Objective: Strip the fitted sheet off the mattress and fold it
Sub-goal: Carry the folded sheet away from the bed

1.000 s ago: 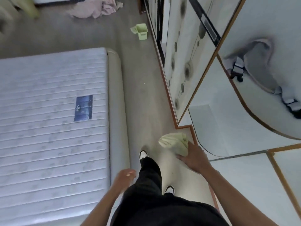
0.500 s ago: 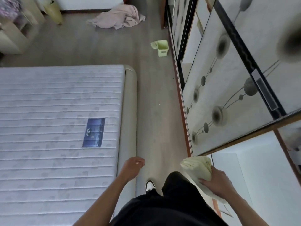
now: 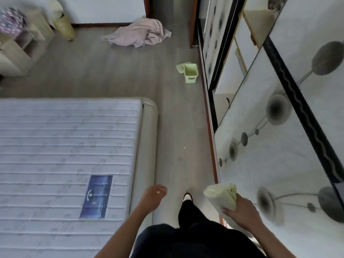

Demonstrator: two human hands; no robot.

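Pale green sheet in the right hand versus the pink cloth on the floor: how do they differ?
The pale green sheet is folded into a compact bundle; the pink cloth lies crumpled and spread out. The sheet is held off the floor in the right hand; the cloth rests untouched on the floor near the far wall. The sheet is beside the wardrobe door. Both are soft fabric.

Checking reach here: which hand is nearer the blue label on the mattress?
Left. The left hand hangs over the bed's edge, just right of the blue label; the right hand grips the folded sheet by the wardrobe.
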